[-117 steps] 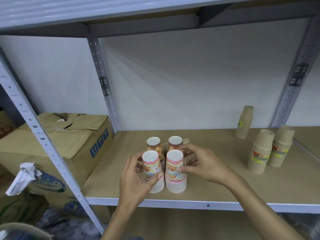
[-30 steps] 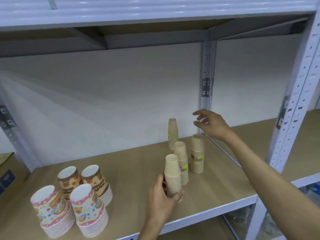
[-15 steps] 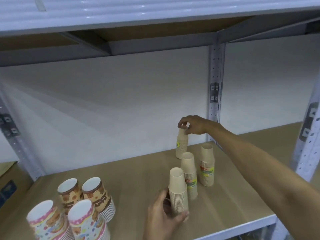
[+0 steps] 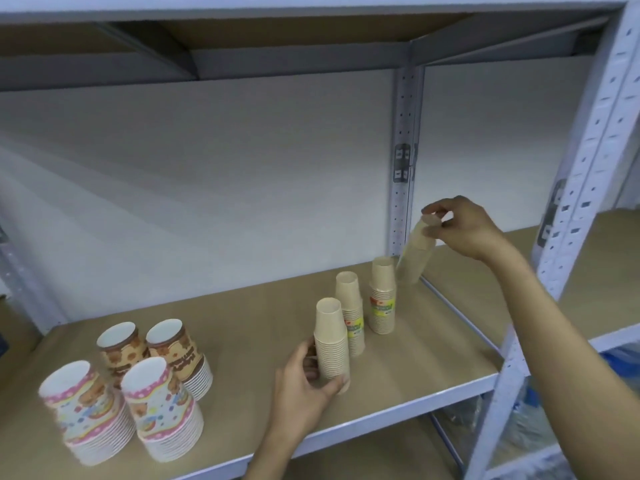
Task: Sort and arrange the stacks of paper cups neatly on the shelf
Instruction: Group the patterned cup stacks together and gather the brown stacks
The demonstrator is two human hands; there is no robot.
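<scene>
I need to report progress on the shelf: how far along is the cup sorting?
Done: four printed cup stacks sit grouped at the shelf's left. In hand: the left hand grips the front plain stack; the right hand carries a tilted stack. Left: lining up the four brown stacks.

You can read nothing here: the labels on the brown cup stacks (image 4: 382, 308) and the print on the patterned cups (image 4: 181, 356) are too blurred.
</scene>
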